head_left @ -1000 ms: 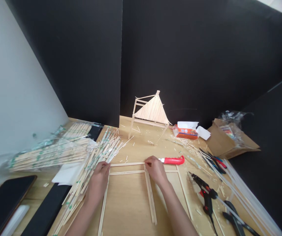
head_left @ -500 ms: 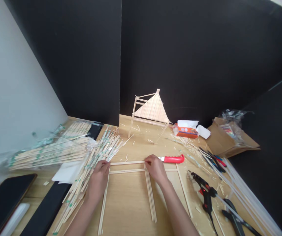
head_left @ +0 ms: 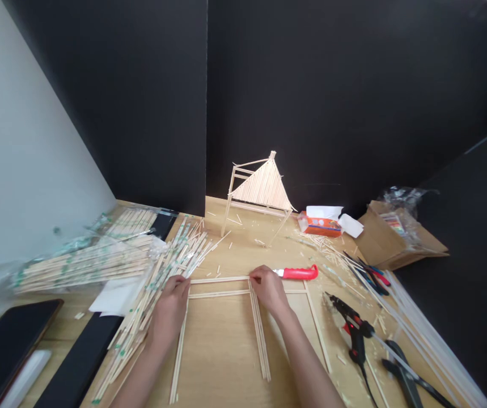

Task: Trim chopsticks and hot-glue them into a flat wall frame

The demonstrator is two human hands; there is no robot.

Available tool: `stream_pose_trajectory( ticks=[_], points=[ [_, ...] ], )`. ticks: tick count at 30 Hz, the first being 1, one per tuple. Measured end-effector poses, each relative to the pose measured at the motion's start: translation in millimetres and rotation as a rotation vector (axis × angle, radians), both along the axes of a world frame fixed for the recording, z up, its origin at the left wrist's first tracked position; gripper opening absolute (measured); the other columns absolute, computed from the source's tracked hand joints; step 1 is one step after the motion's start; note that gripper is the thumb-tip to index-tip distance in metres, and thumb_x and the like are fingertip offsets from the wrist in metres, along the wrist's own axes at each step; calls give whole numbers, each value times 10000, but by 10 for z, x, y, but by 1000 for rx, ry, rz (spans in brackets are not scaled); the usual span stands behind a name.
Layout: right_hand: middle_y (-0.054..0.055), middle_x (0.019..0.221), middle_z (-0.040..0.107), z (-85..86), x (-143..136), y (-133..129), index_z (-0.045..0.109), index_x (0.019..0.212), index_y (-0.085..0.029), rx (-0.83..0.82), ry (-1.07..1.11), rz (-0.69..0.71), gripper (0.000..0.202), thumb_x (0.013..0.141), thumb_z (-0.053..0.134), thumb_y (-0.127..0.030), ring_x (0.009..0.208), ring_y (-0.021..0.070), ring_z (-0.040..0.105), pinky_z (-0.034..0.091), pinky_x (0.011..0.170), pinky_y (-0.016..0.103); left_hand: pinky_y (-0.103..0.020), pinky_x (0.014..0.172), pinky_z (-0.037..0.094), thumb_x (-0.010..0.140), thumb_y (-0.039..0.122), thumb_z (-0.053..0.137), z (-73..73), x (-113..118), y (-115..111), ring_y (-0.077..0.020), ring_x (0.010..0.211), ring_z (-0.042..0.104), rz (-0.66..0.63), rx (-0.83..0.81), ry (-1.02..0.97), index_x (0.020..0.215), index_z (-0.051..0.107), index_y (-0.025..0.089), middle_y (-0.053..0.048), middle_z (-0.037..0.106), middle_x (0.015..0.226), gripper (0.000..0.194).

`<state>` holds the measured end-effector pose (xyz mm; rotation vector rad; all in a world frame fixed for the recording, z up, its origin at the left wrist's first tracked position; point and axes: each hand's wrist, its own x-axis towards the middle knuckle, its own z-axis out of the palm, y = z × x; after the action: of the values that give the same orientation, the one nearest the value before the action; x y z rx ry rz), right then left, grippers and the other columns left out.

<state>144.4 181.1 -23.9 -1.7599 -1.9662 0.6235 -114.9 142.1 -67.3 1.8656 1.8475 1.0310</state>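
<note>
A flat frame of thin wooden sticks lies on the table in front of me. Its far crossbar is a wooden stick piece (head_left: 220, 280), pinched at the left end by my left hand (head_left: 175, 294) and at the right end by my right hand (head_left: 267, 289). A second crossbar (head_left: 220, 294) runs just nearer, parallel to it. Side sticks (head_left: 260, 334) extend toward me below my right hand, and others (head_left: 179, 351) below my left. My fingertips cover the joints at both corners. A red-handled knife (head_left: 299, 273) rests beyond my right hand.
A stick model with a slatted triangular roof (head_left: 262, 187) stands at the back. Piled sticks (head_left: 162, 283) lie left, near a phone (head_left: 9, 351). A glue gun (head_left: 356, 334), clear glue sticks (head_left: 434, 340), pliers (head_left: 371, 277), an orange box (head_left: 322, 226) and a cardboard package (head_left: 390, 243) occupy the right.
Both hands keep their places on the ends of the far crossbar. The whole view has shifted very slightly; nothing else visibly moves.
</note>
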Motion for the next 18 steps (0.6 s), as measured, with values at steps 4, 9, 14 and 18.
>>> stream_pose_trajectory(
  ticks=[4,9,14,18],
  points=[
    [54,891,692,-2,0,0,733,754,-182,3,4,-3,243,758,517,-70,799,154,632,436,733,217,-251,746,498,907,314,385,5,6,-3,-162,846,603,-2,0,-6,882,667,204,-46,580,963,303],
    [54,887,691,-6,-2,-1,733,763,-180,2,10,-2,240,760,518,-74,799,156,634,436,733,216,-249,740,500,906,323,392,-4,6,0,-162,855,604,-2,3,-13,873,665,211,-44,585,958,296],
    [60,891,691,-3,6,6,735,770,-176,-7,14,6,237,764,518,-82,796,157,636,439,733,216,-272,749,501,897,334,390,-41,-1,14,-171,835,611,20,8,-23,852,668,181,-53,589,942,321],
    [66,897,689,-14,22,17,738,792,-172,-15,11,23,232,761,524,-87,806,162,636,440,743,217,-257,751,499,900,303,392,-79,-17,16,-164,866,605,4,-3,-43,879,665,179,-46,586,948,300]
  ],
)
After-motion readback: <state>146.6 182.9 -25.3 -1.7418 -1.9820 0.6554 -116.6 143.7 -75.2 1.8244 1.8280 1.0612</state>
